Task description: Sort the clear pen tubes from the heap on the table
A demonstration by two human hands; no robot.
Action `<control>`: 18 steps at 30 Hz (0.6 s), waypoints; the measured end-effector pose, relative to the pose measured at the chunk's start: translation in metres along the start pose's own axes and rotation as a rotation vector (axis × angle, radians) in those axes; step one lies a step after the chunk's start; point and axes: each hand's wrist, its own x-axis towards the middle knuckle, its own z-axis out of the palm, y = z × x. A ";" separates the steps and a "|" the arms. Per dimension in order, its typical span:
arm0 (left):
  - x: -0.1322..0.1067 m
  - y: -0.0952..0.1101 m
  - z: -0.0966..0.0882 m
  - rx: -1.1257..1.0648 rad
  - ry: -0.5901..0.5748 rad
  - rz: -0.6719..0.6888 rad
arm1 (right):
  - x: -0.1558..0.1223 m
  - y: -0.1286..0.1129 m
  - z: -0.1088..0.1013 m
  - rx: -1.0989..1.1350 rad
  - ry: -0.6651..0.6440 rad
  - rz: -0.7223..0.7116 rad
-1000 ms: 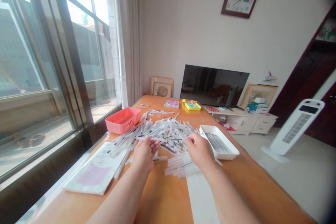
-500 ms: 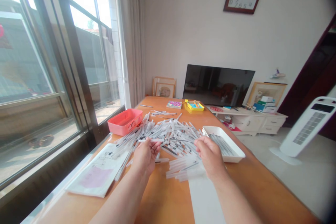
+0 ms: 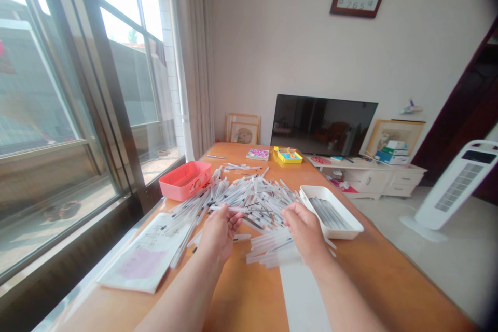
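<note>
Over the near side of a heap of pen parts [image 3: 252, 189], my left hand [image 3: 221, 231] pinches a whitish see-through pen barrel [image 3: 229, 209], held nearly level. My right hand [image 3: 305, 228] is closed, thumb against fingers, at about the same height. A thin dark pen refill [image 3: 266, 210] seems to run from its fingertips toward the right end of the barrel; whether it enters the barrel is too fine to tell. Below and between the hands lie loose clear tubes [image 3: 268, 249].
A white tray [image 3: 352, 236] with dark refills stands right of my right hand. A red basket [image 3: 177, 192] is at the left, behind a printed bag [image 3: 136, 262]. A white sheet [image 3: 305, 295] lies in front; a yellow box [image 3: 288, 155] sits at the far end.
My right hand has moved a little left, toward my left hand, and the dark refill has come nearer the barrel. My left hand has shifted slightly right.
</note>
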 end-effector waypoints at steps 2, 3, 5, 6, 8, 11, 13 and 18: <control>-0.003 -0.003 0.002 0.000 -0.015 0.000 | -0.002 0.001 0.005 0.024 -0.031 0.006; -0.005 -0.004 0.003 -0.001 -0.025 0.000 | -0.002 0.002 0.008 0.044 -0.047 0.016; -0.008 -0.007 0.005 -0.006 -0.057 -0.006 | -0.004 0.005 0.014 0.083 -0.073 0.038; -0.010 -0.008 0.005 -0.010 -0.074 -0.014 | -0.005 0.007 0.017 0.099 -0.081 0.042; -0.014 -0.010 0.007 -0.024 -0.100 -0.036 | -0.006 0.011 0.023 0.120 -0.080 0.033; -0.018 -0.014 0.009 -0.042 -0.116 -0.060 | -0.009 0.014 0.031 0.115 -0.043 0.006; -0.019 -0.017 0.010 -0.047 -0.120 -0.061 | -0.011 0.014 0.035 0.075 -0.022 -0.004; -0.021 -0.023 0.011 -0.055 -0.119 -0.082 | -0.016 0.009 0.040 -0.036 -0.053 -0.027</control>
